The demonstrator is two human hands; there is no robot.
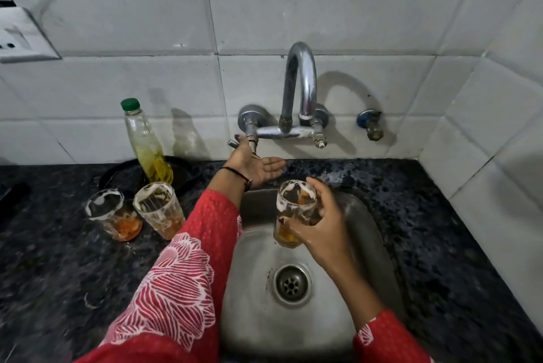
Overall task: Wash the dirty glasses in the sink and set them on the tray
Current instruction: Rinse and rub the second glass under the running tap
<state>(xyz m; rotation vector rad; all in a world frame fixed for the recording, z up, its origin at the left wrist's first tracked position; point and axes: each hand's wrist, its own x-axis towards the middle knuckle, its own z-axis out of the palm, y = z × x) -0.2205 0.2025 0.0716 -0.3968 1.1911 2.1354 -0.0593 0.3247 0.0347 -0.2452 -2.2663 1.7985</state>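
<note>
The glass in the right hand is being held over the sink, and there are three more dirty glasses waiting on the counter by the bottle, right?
Not quite. The head view shows only two dirty glasses waiting on the counter by the bottle, not three. The rest holds: the right hand holds a glass over the sink.

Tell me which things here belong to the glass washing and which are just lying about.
Part of the job: glass in the right hand; two dirty glasses on the counter; tap; tap handle at the left hand; sink.

Lying about: oil bottle; black pan; wall socket; blue valve.
</note>
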